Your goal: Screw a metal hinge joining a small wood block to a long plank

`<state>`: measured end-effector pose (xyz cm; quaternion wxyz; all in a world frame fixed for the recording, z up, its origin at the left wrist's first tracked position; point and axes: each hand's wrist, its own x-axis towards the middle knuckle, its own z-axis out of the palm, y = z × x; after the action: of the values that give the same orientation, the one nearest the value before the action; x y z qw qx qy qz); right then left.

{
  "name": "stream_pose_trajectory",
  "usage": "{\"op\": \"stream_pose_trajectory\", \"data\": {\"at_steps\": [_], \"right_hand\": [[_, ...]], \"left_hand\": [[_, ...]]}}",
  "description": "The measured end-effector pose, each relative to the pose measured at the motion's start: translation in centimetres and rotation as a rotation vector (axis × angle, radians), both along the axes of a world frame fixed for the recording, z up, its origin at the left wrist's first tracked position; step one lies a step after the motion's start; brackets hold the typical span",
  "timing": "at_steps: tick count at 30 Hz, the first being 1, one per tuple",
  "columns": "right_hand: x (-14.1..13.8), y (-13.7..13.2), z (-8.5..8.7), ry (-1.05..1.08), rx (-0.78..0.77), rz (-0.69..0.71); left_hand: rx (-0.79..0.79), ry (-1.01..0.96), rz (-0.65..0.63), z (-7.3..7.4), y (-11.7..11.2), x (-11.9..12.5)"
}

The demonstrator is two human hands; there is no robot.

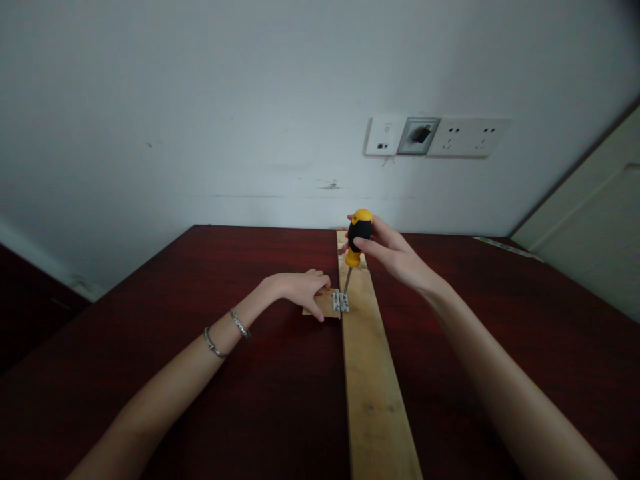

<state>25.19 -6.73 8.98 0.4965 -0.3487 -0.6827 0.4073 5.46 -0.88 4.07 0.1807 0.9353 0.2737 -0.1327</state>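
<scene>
My right hand (385, 250) is wrapped round the yellow and black handle of a screwdriver (361, 230). The tool leans slightly, its shaft pointing down at a metal hinge (341, 302). One leaf of the hinge lies on a long wooden plank (373, 373), the other on a small wooden board (329, 304) butted against the plank's left edge. With thumb and fingers astride the small board, my left hand (303, 290) grips it and presses it on the table. Whether a screw sits under the screwdriver's tip is too small to tell.
The dark red wooden table (240, 407) reaches a white wall (250, 120) at the back. Sockets and a switch panel (463, 138) are on the wall, with a black plug (423, 135) in one. A thin flat strip (507, 247) lies at the far right edge.
</scene>
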Motion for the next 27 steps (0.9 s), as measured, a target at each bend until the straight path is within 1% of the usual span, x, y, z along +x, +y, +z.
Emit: {"op": "stream_pose_trajectory", "data": {"at_steps": [4,7,11,16,19,23,25,27], "right_hand": [[0.0,0.1,0.2,-0.067,0.138,-0.070],[0.0,0.4,-0.1,-0.025,0.166,-0.102],[-0.3,0.5,-0.4,0.017,0.150,-0.106],[-0.2,0.1,-0.2,-0.068,0.141,-0.112],[0.0,-0.3,0.1,-0.085,0.087,-0.055],[0.5,-0.5,0.3,-0.031,-0.002,0.054],[0.6,-0.5,0.4,-0.026,-0.017,0.050],[0.5,-0.5,0.6,-0.041,-0.012,0.015]], "left_hand": [[-0.004,0.001,0.006,0.0,0.0,0.0],[-0.010,0.003,0.008,0.0,0.0,0.0],[-0.007,-0.005,0.003,0.0,0.0,0.0],[0.002,-0.004,-0.001,-0.1,0.1,-0.1],[0.011,-0.012,-0.001,-0.2,0.1,-0.1],[-0.002,-0.012,-0.001,-0.3,0.1,-0.1],[-0.004,-0.014,-0.005,-0.3,0.1,-0.2],[0.003,-0.016,-0.010,-0.3,0.1,-0.2]]}}
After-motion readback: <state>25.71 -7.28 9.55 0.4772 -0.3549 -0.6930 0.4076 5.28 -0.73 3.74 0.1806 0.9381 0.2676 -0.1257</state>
